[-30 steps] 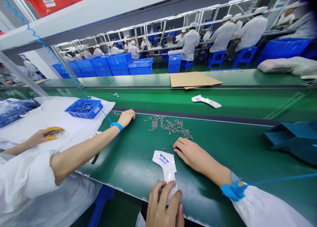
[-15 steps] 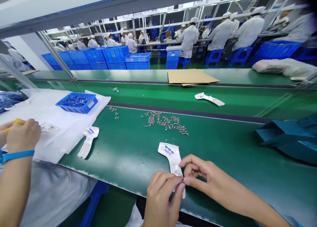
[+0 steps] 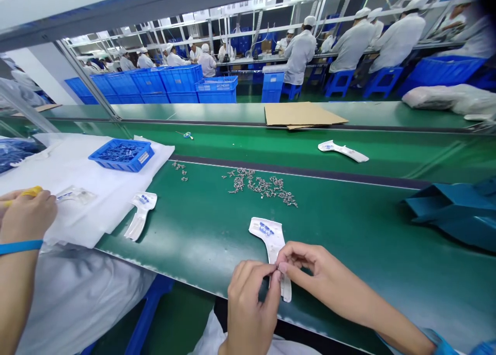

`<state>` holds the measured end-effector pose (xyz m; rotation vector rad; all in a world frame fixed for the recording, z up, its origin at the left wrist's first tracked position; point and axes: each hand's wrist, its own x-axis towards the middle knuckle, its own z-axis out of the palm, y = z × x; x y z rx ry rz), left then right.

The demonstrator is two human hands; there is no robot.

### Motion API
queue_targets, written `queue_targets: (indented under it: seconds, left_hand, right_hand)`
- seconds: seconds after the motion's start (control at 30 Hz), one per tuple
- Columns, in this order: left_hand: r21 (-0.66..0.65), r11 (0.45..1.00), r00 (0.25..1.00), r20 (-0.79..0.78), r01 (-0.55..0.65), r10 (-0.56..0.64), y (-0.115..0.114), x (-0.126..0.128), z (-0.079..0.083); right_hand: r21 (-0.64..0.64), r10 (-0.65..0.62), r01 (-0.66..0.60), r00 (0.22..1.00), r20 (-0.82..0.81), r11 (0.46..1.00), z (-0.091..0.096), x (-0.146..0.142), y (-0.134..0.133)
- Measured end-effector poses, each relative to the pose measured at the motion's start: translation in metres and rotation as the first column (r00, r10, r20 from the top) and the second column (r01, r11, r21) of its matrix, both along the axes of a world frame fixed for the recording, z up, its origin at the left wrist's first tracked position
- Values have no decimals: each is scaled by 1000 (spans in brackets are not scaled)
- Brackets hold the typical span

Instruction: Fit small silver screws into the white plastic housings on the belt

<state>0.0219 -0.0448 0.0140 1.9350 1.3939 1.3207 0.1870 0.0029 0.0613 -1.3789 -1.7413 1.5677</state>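
A white plastic shell part (image 3: 270, 235) with blue marks lies on the green bench near the front edge, its narrow handle end toward me. My left hand (image 3: 250, 301) rests on the handle end with fingers curled, thumb and fingertips pinched over it. My right hand (image 3: 306, 267) meets it from the right, fingertips pinched together at the same spot on the handle. Whether a small screw sits between the fingertips is too small to tell. A loose pile of small metal screws (image 3: 263, 185) lies behind the part.
A co-worker's hand (image 3: 27, 215) at the left holds a yellow tool over white sheeting (image 3: 85, 189). Nearby sit a blue tray (image 3: 121, 155), a second white shell (image 3: 140, 212), a third shell (image 3: 343, 150) on the belt, cardboard (image 3: 302, 114), and a teal box (image 3: 453, 210) at the right.
My right hand left the screw pile and came to the part's handle, pinching beside my left. The co-worker's arm drew back from the bench to the white sheeting. The far shell slid right.
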Motion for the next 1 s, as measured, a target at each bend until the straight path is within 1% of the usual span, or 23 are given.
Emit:
queue_targets:
  seconds: [0.1,0.2,0.3,0.4,0.47,0.53,0.77,1.0]
  left_hand:
    - [29,1000,1000,-28,-6,6,3,-3,0]
    - [-21,1000,989,-147,5,-8,9,-11,-2]
    - [-106,992,941,-321,71,-102,14,-19,-5]
    - [-154,982,889,-425,111,-168,16,-21,-9]
    - [-168,981,877,-450,102,-168,15,-20,-10]
    - [-173,980,873,-459,93,-164,15,-18,-10]
    - [-193,977,868,-468,86,-169,15,-17,-8]
    - [-213,973,871,-457,88,-179,17,-17,-5]
  right_hand:
    - [25,-9,7,998,68,1000,-1,0,0]
    - [27,-15,12,991,130,1000,-5,0,2]
    - [13,10,-14,973,232,1000,-8,-3,4]
    - [35,18,-30,951,310,999,-11,-5,5]
    - [52,7,-26,939,345,998,-13,-5,5]
    - [42,7,-24,935,354,999,-15,-3,5]
    - [-8,14,-12,949,316,1000,-19,0,2]
    - [31,-21,9,910,414,999,-20,-6,-1]
